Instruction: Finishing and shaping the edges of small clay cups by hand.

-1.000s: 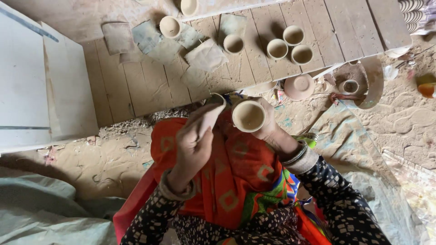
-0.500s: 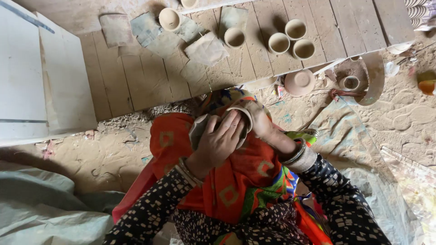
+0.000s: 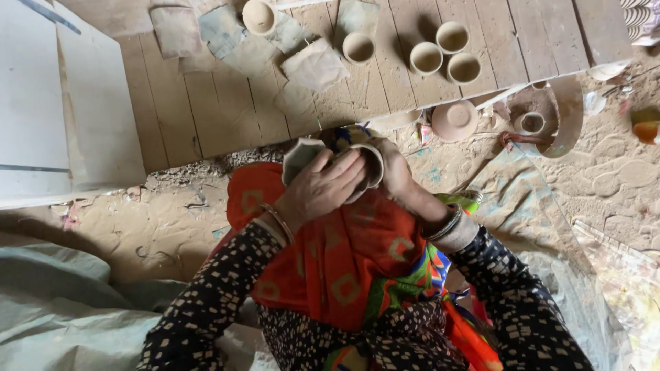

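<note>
Over the orange cloth (image 3: 357, 254) on the person's lap, both hands were busy on one small clay cup (image 3: 368, 165). Right hand (image 3: 402, 175) was wrapped around the cup's far side, fingers closed on it, holding it tipped with the mouth turned toward the left. Left hand (image 3: 326, 185) lay flat across the cup's mouth and side, pressing a pale grey rag (image 3: 299, 156) against the clay, fingers curled over the rim. By the look of it, the step in hand was wiping or smoothing the cup's surface; any further rubbing would call for the right hand to turn the cup while the left kept the rag pressed on, gently, as the wall looked thin.

Just beyond the hands, on sandy ground, an upturned clay bowl (image 3: 454, 120) sat near a smaller cup (image 3: 531, 124) resting on a curved shard. Farther out, the wooden plank platform (image 3: 206, 103) carried three cups clustered together (image 3: 443, 51), another alone (image 3: 358, 48), one at the far edge (image 3: 259, 17), and several loose grey cloth squares (image 3: 315, 65). A white board (image 3: 62, 103) stood to the left. Nothing crowded the hands themselves.
</note>
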